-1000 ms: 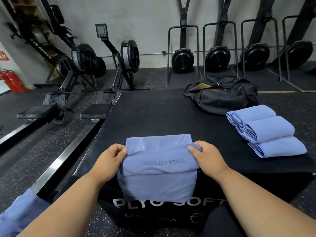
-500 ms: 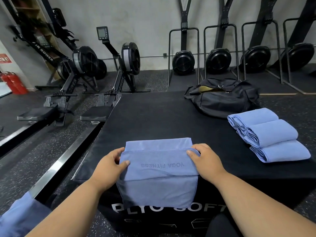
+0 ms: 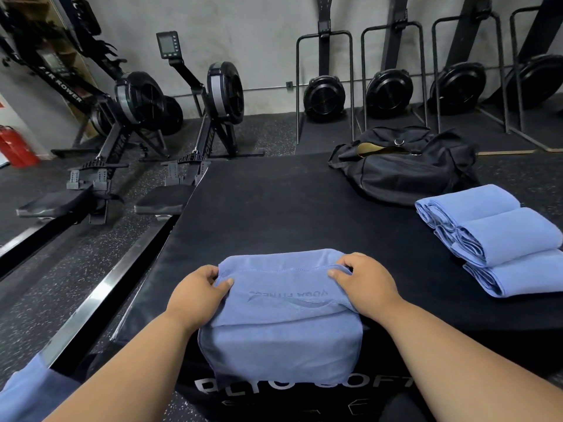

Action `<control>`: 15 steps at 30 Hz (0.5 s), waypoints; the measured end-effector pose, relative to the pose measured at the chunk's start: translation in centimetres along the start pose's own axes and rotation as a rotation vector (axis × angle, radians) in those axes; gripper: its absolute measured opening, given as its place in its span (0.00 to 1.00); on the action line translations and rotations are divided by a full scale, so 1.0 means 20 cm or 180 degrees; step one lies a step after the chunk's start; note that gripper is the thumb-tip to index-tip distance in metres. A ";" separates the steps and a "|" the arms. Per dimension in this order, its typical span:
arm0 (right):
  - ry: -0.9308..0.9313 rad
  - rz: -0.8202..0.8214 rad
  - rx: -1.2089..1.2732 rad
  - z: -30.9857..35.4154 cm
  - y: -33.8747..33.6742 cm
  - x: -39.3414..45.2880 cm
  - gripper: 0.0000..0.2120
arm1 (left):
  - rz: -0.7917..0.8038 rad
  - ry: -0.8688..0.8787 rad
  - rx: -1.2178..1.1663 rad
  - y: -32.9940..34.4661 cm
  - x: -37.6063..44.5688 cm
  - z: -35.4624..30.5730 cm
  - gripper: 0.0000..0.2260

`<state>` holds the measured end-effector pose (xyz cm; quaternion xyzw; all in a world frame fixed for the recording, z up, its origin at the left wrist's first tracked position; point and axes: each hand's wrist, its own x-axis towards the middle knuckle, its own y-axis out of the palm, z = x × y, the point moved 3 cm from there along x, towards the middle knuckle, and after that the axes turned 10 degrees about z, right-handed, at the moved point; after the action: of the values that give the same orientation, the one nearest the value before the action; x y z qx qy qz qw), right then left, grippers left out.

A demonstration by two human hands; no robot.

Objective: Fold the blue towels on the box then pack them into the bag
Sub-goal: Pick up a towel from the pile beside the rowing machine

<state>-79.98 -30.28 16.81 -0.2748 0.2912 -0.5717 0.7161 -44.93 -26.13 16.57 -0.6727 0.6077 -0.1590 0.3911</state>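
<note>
Both hands were on the blue towel (image 3: pixel 283 318) at the near edge of the black plyo box (image 3: pixel 274 205), with the lower part of the towel draped over the box's front face, right above the white lettering. The left hand (image 3: pixel 198 295) had the towel's left corner pinched, thumb on top and fingers curled under the folded edge. The right hand (image 3: pixel 364 283) did the same on the right corner, fingers bunched around the hem. The top layer was folded over, so the printed logo read upside down from the head view. Over on the right side of the box sat three folded blue towels (image 3: pixel 499 239) in a row, each touching the next, running from far to near. Just past them at the far right corner was the black duffel bag (image 3: pixel 405 172), unzipped, with a tan lining showing at the opening. Two rowing machines (image 3: pixel 170 117) stood on the floor to the left, and a red fire extinguisher (image 3: pixel 15 147) was at the far left edge.
</note>
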 end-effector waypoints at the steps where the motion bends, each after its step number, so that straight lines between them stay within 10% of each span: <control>1: 0.0018 0.0023 0.0110 0.00 0.00 0.01 0.13 | -0.0040 -0.0054 -0.0016 0.00 0.01 0.01 0.11; 7: 0.0155 0.0072 0.1031 0.07 -0.11 0.05 0.10 | 0.0057 -0.0109 -0.0452 -0.11 0.02 -0.11 0.17; 15: -0.0891 -0.1109 0.1809 0.73 -0.87 0.06 0.11 | -0.0897 0.1084 -0.1136 -0.78 -0.13 -0.84 0.21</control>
<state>-80.49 -33.92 39.24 -0.1859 -0.0314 -0.7001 0.6887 -46.36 -29.90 39.34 -0.7723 0.5835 -0.2130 0.1328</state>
